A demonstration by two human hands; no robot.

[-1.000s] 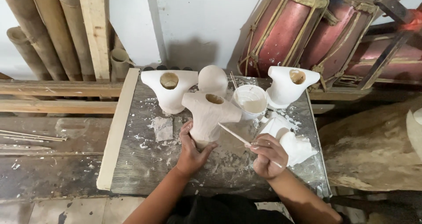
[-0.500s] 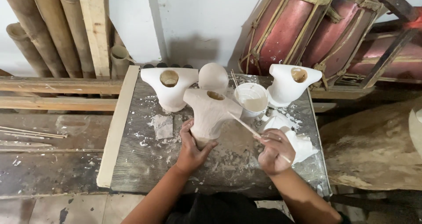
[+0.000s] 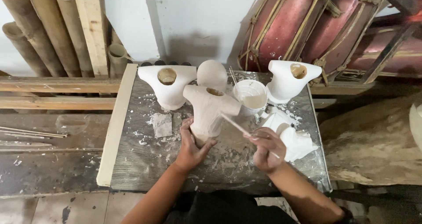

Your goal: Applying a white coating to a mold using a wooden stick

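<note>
A pale, headless torso form (image 3: 210, 112) with short sleeve stubs and an open neck hole stands upright near the middle of a worn, white-spattered work board (image 3: 145, 160). The left hand (image 3: 192, 146) wraps around its base from the near side, fingers up one flank and thumb on the other, which looks like a grip meant to steady the piece so it does not turn or tip. The right hand (image 3: 267, 148) is closed around a thin stick (image 3: 239, 128), pinched low on the shaft like a brush; the stick slants up and left so that its far end reaches the torso's right shoulder. What sits on the tip is too small to tell.

Just behind that shoulder stands a white cup (image 3: 250, 96) holding a pale liquid, near the stick hand, probably placed for dipping. A second stick leans in or beside it. A rounded head-shaped form (image 3: 212, 74) stands behind the torso, touching or nearly touching it. Two whiter torso forms flank the group: one at the far left (image 3: 168, 86), one at the far right (image 3: 290, 79). A crumpled white rag (image 3: 295, 141) lies just beside the right hand.

Bamboo poles (image 3: 39, 28) lean on the wall at left, and red drums (image 3: 303, 26) rest at right.
</note>
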